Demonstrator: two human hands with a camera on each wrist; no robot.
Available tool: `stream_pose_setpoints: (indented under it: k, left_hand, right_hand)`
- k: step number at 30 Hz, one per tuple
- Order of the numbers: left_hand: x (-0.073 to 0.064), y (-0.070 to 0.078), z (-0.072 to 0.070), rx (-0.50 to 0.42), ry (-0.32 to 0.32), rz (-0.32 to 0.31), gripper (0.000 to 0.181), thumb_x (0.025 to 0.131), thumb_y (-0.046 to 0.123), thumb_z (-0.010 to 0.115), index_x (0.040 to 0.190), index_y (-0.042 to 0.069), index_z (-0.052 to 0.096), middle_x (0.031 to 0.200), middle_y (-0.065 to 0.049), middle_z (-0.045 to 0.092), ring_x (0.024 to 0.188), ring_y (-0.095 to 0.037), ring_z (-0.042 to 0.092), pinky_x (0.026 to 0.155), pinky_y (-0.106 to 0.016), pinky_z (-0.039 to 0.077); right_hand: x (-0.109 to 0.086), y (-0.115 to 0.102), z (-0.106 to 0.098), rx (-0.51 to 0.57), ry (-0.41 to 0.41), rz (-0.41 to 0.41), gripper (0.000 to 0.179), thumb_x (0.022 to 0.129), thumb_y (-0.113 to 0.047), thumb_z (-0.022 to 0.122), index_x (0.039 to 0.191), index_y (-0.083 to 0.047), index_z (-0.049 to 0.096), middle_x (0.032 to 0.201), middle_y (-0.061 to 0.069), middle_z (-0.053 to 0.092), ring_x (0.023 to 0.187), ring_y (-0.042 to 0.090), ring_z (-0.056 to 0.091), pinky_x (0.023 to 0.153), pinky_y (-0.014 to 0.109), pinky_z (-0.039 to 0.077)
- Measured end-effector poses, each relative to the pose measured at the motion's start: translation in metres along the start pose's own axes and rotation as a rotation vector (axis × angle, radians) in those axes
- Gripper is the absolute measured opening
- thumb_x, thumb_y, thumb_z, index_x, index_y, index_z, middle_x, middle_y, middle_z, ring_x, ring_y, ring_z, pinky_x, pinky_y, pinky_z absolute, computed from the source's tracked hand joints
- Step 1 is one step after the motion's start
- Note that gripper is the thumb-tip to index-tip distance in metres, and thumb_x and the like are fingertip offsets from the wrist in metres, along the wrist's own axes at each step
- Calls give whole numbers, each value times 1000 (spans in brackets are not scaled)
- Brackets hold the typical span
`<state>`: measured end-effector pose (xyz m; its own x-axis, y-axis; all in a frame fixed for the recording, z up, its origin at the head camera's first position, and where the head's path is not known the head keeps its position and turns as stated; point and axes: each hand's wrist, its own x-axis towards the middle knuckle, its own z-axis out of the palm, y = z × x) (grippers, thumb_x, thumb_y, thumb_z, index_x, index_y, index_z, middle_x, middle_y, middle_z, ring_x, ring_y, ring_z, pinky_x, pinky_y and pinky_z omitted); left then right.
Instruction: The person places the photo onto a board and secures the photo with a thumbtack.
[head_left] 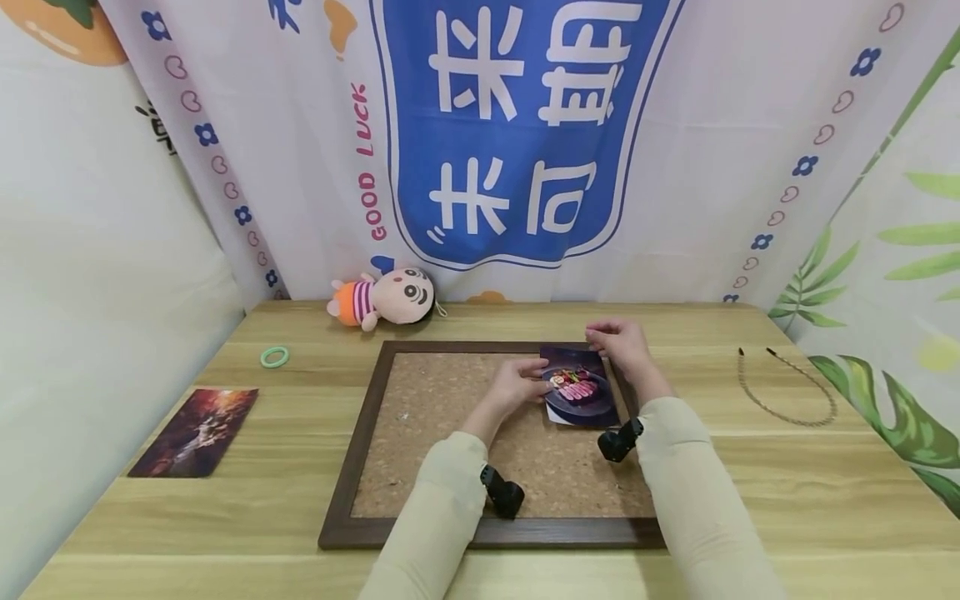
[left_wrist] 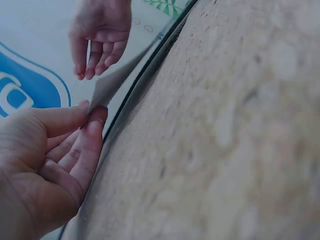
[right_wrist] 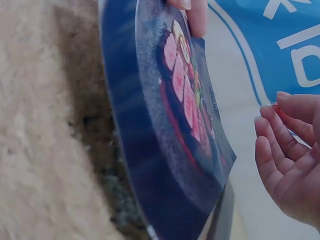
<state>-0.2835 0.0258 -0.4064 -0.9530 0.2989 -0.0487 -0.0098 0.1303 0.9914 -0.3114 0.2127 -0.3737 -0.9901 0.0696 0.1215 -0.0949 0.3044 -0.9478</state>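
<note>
My left hand [head_left: 517, 385] pinches the left edge of a photo print [head_left: 577, 392] between thumb and fingers. The print shows sliced meat on a dark plate, and in the right wrist view it stands bent, partly lifted off the corkboard [head_left: 442, 433]. My right hand [head_left: 624, 346] is at the board's top right, just beyond the print's upper right corner. In the right wrist view its thumb and index finger pinch a small red object [right_wrist: 274, 105], mostly hidden by the fingertips. The corkboard has a dark brown wooden frame and lies flat on the table.
Left of the board lie another photo print [head_left: 197, 433] and a green ring [head_left: 274, 357]. A plush doll [head_left: 386, 298] lies behind the board by the printed curtain [head_left: 675, 167]. On the right is a thin, curved braided band [head_left: 787, 408].
</note>
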Motion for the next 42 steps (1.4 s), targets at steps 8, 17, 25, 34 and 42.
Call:
stream_pose_setpoints:
  k: [8,17,25,34,42]
  left_hand:
    - [2,-6,2,153,25,6,40,73,1,67,112,3,58,94,-10,60,73,-13,57,55,-23,48]
    - [3,-7,5,178,40,-1,40,71,0,68,109,2,60,90,-9,59,71,-13,56,54,-23,47]
    - [5,-6,7,188,32,37,40,70,-2,68,108,-1,59,92,-12,62,75,-14,57,57,-23,48]
    - [6,-3,9,378,31,123,41,69,5,70,108,1,60,90,-7,64,92,-17,53,79,-25,39]
    - [4,-5,8,488,42,179,42,69,9,71,108,-1,59,81,-3,60,79,-14,53,72,-24,41]
  right_hand:
    - [-1,5,1,23,10,35,26,84,-4,54,101,15,54,73,5,58,59,9,55,61,28,48]
    - [-1,13,5,13,10,95,28,84,-5,54,104,14,54,79,11,60,68,17,58,58,24,47]
    - [-1,22,12,46,-14,83,26,83,-3,55,102,14,54,89,23,58,68,18,58,58,24,48]
    - [0,31,15,-14,1,51,23,81,-2,56,97,15,56,85,18,59,66,15,57,58,23,47]
    - [-1,37,17,-239,12,-26,17,80,-7,59,90,6,63,87,16,61,76,21,54,67,30,43]
